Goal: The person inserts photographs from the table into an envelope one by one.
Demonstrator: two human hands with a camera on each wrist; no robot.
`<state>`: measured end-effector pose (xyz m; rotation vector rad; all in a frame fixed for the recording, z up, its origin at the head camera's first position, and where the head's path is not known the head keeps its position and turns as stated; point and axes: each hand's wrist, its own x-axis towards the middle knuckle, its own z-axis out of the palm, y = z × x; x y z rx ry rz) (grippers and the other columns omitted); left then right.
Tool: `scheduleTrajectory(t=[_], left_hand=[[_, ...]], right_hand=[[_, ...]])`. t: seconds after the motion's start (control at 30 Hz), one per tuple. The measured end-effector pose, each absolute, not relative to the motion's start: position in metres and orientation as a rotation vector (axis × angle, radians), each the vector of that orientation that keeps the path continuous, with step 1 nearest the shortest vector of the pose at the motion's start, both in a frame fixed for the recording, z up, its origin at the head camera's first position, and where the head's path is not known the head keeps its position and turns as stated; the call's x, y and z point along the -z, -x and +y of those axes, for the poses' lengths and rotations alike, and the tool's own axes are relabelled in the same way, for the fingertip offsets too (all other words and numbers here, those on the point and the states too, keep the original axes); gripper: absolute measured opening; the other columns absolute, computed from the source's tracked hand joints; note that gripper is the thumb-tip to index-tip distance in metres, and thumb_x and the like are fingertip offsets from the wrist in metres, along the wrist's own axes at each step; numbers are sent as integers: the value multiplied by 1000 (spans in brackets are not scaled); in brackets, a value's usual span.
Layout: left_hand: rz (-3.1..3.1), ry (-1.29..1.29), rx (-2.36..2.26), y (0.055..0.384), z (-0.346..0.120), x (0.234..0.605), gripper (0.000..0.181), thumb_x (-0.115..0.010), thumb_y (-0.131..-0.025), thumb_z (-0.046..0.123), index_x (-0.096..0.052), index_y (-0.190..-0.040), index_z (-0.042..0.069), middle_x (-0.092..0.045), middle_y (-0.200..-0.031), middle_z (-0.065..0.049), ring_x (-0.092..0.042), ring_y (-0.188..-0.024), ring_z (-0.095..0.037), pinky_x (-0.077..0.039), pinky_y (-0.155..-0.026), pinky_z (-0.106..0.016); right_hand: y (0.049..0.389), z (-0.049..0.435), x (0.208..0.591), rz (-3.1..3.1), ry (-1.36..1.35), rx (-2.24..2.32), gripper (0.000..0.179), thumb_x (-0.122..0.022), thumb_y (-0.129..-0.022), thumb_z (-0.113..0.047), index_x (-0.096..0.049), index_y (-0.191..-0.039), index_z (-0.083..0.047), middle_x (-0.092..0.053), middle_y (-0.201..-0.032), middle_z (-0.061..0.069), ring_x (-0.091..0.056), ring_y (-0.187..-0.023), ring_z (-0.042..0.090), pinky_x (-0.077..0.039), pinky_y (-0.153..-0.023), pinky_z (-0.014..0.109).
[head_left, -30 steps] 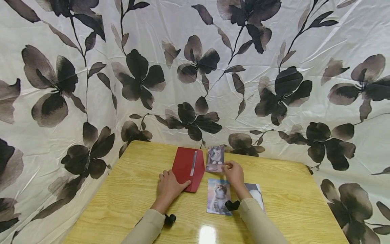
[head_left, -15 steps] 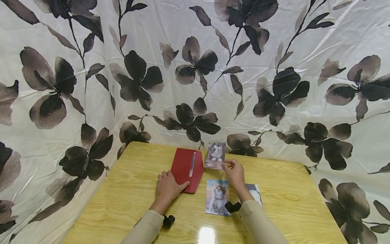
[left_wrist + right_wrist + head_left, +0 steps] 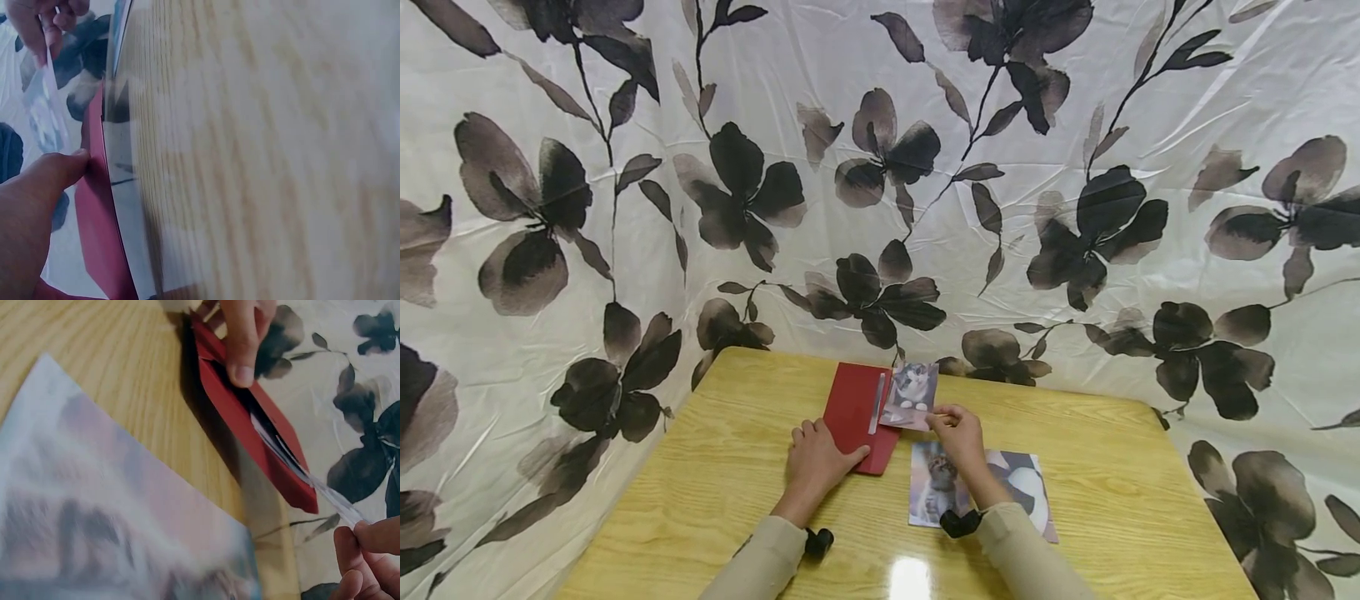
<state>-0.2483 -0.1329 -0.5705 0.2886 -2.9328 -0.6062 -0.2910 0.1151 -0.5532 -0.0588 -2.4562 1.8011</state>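
In the head view my left hand [image 3: 814, 457] holds the lower left part of a red envelope [image 3: 848, 396], thumb lying across its front. The envelope's pointed flap faces right, beside a silvery strip. My right hand [image 3: 960, 437] pinches the lower right corner of a cat photo card [image 3: 913, 392]. That card slants over the flap, its left edge right at the strip. Seen from the right wrist, the envelope [image 3: 219, 394] gapes and the card [image 3: 337, 501], nearly edge-on, runs to its mouth. The left thumb [image 3: 242, 356] presses at that opening. The envelope's inside is mostly hidden.
Below my right hand a kitten photo [image 3: 928, 493] lies flat on the wooden table [image 3: 700, 500]. Next to it is a grey-and-white picture card [image 3: 1028, 492], partly under the right forearm. A floral cloth [image 3: 880, 208] hangs behind the table's back edge.
My right hand first lifted the cat photo card slightly, then carried it left and tilted it over the envelope's flap. The left hand and envelope have stayed in place.
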Motion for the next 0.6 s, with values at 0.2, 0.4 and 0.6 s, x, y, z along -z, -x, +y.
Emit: scheduleTrajectory(t=[0.2,0.4,0.6], left_hand=[[-2919,-289,613,248,-133,569,105,-82,-79,72,-55,-134,-13,-57,-125,-29,-53,-113,-43,-56,-92,-56],[-2919,-284,627,248,-133,570,104,-83,-78,71,-56,-133,-13,-57,-123,-29,-54,-111,-43,-55,-91,-55],[-2903,-273,605,246,-133,569,105,-83,-78,73,-57,-132,-13,-58,-121,-28,-55,-109,-42,-55,-90,-56]], right_hand=[[292,107,556,-2475,50,-1785,19,-80,-97,-13,-77,-110,1,-76,-83,7,-72,-79,27,-46,-61,27],[290,103,559,-2494,41,-1819,18,-80,-97,-12,-77,-108,2,-74,-78,3,-69,-74,30,-43,-56,26],[288,99,563,-2500,12,-1849,20,-78,-98,-12,-75,-112,2,-74,-79,5,-59,-57,18,-39,-50,26]])
